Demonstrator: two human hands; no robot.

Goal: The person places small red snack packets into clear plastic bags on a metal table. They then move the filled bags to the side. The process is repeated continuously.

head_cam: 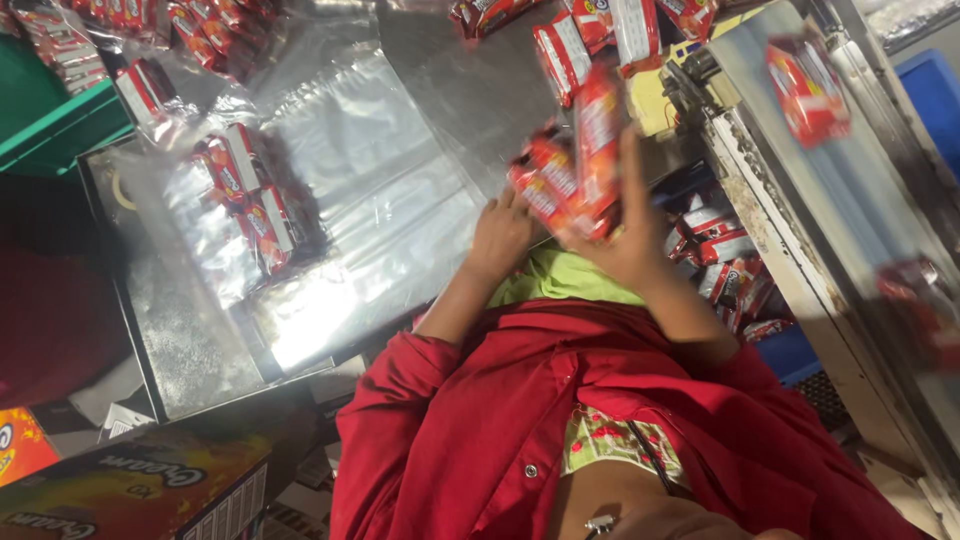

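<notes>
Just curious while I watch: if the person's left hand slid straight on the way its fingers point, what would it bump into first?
Probably the red snack packets gripped in the right hand: the left hand points up-right at them. Blur hides whether they touch.

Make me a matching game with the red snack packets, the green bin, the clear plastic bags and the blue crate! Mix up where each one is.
Things:
1. Bunch of red snack packets
2. Green plastic bin
3. Clear plastic bags
4. Blue plastic crate

Places:
A. Top right corner
B. Spread flat on the shiny metal table
C. Held between the two hands, left hand and right hand
D. Left edge, upper part

Pairs: 1-C, 2-D, 3-B, 4-A
</notes>
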